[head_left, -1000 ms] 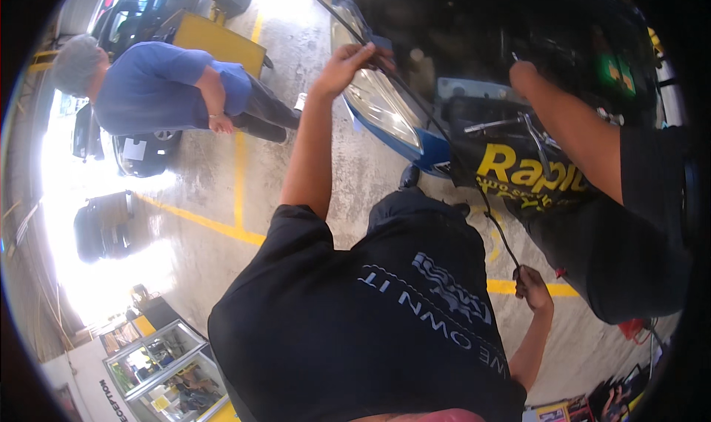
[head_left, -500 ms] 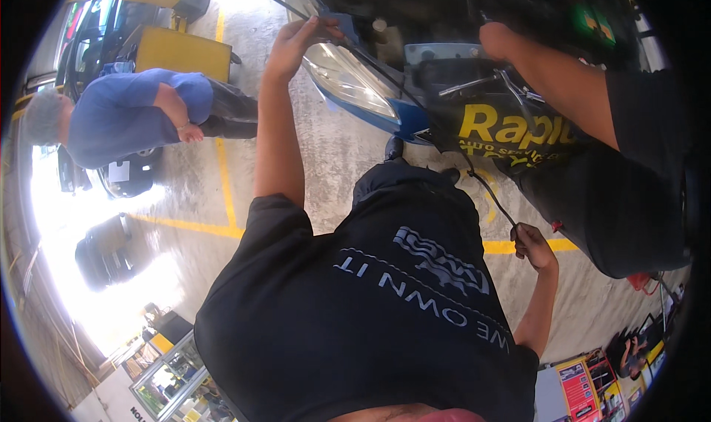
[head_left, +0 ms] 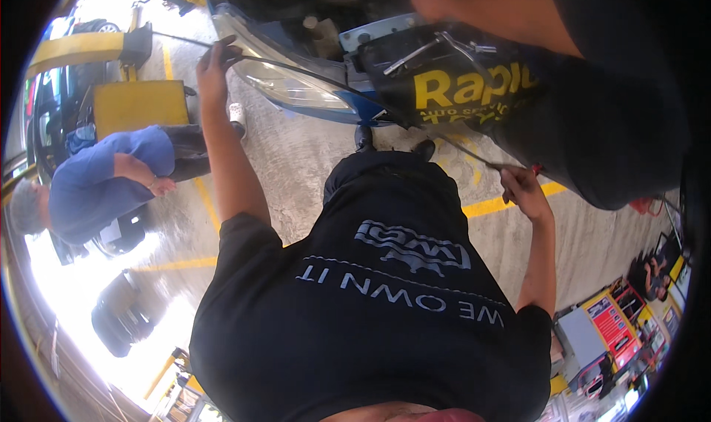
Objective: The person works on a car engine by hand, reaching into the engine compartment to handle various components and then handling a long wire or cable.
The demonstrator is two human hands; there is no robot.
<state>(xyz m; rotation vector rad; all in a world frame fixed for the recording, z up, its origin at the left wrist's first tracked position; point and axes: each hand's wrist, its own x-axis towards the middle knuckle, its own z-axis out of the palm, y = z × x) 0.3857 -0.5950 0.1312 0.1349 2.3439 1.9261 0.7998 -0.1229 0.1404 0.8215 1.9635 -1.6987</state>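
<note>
A long, thin black strip stretches across in front of me, past the clear headlight of a blue car with its engine bay exposed. My left hand is raised, its fingers closed on the strip near the headlight's outer side; the far end extends beyond it to the left. Lower on the right, my right hand pinches the strip near its other end. Between the hands the strip passes over the edge of a black fender cover with yellow lettering.
A co-worker's bare forearm reaches over the engine bay at the right. Metal wrenches lie on the cover. At the left a person in a blue shirt stands by a yellow cabinet and a yellow lift arm.
The view has shifted, with the car and both hands appearing further left or higher. The strip between my hands looks straighter, and my right hand has risen toward the cover.
</note>
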